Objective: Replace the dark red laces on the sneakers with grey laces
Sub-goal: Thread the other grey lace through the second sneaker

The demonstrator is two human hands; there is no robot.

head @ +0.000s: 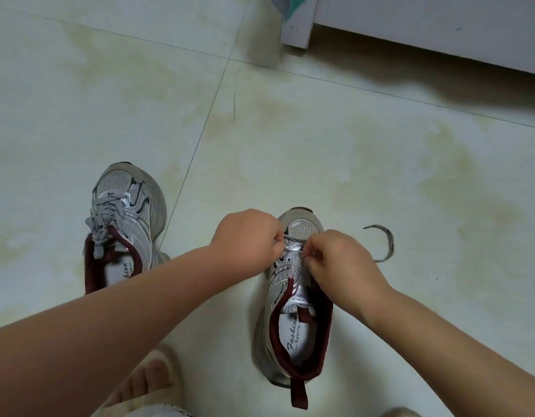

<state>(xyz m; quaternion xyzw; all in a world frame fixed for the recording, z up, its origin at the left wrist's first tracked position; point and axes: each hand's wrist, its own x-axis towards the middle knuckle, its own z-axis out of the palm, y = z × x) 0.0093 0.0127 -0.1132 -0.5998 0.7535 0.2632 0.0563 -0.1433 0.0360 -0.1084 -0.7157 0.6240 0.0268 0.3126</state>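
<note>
Two silver-white sneakers with dark red lining stand on the floor, toes pointing away. The left sneaker (126, 218) carries a grey lace (107, 216) through all its eyelets, ends bunched at the tongue. Over the right sneaker (293, 314), my left hand (245, 239) and my right hand (341, 263) each pinch the grey lace (293, 239) at the lowest eyelets near the toe. One free end of that lace (388, 245) curls on the floor to the right of the shoe. Its upper eyelets hold no lace. No dark red lace is in view.
Pale tiled floor (290, 130) stretches all around. A white cabinet base (425, 31) stands at the far right. My foot in a beige slipper (146, 383) is at the bottom edge, near the right sneaker's heel.
</note>
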